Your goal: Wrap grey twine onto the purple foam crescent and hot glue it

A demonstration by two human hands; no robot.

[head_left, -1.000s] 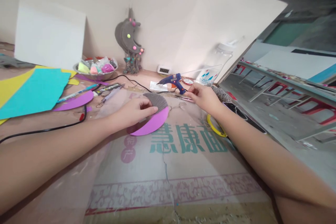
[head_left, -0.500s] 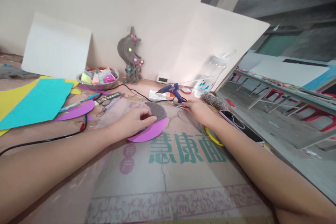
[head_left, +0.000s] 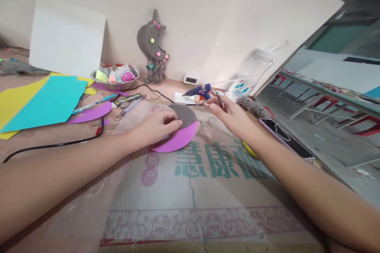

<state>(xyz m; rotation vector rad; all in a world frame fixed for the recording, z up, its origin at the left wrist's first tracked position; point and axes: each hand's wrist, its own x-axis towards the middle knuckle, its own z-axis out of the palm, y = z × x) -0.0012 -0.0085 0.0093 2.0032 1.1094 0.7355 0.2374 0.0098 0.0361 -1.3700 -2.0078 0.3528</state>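
My left hand [head_left: 162, 125] lies with curled fingers and thumb pressed on a purple card piece [head_left: 179, 138], whose upper part is covered with rows of grey yarn [head_left: 185, 115]. The card rests on the plastic-covered work surface [head_left: 166, 193]. To its right, my right hand [head_left: 228, 114] is raised a little, its fingers closed around a slim dark metal tool [head_left: 221, 102]. Most of that tool is hidden by the fingers. Just beyond this hand is a blue glue gun [head_left: 199, 91], with a ball of grey yarn [head_left: 252, 106] to the right.
At the back stand a bowl of coloured clay [head_left: 115, 83], a decorated grey moon [head_left: 151, 43], a small clock [head_left: 190, 79] and a clear bottle [head_left: 255, 71]. Coloured sheets [head_left: 47, 102] and a black cable [head_left: 59, 144] lie left; a phone [head_left: 285, 138] lies right.
My right hand has lifted from beside the glue gun, bringing up the slim metal tool. My left hand stays on the card. The whole view has shifted slightly.
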